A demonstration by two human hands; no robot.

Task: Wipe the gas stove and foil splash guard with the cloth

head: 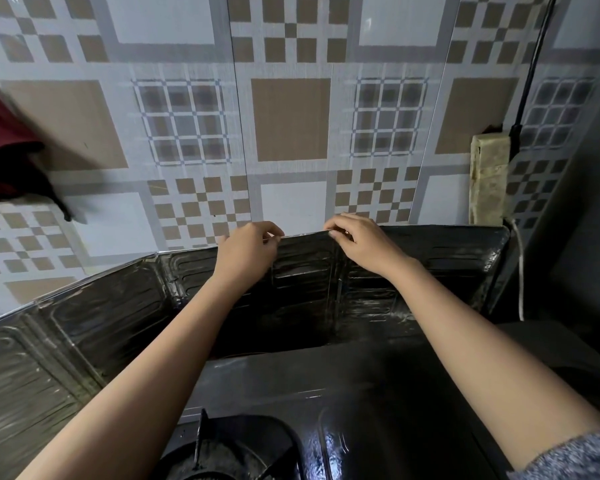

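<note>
The foil splash guard (94, 317) is a dark, grimy, ribbed folding panel that stands behind and to the left of the gas stove (326, 403). My left hand (248, 249) pinches the top edge of its back panel. My right hand (359, 242) pinches the same edge a little to the right. A burner grate (222, 452) shows at the bottom, between my forearms. No cloth is visible in either hand or on the stove.
A patterned tile wall (291, 119) rises close behind the guard. A red fabric item (4, 154) hangs at the left. At the right are a yellowed power strip (489, 178), a black cable (534, 64) and a white cord (520, 271).
</note>
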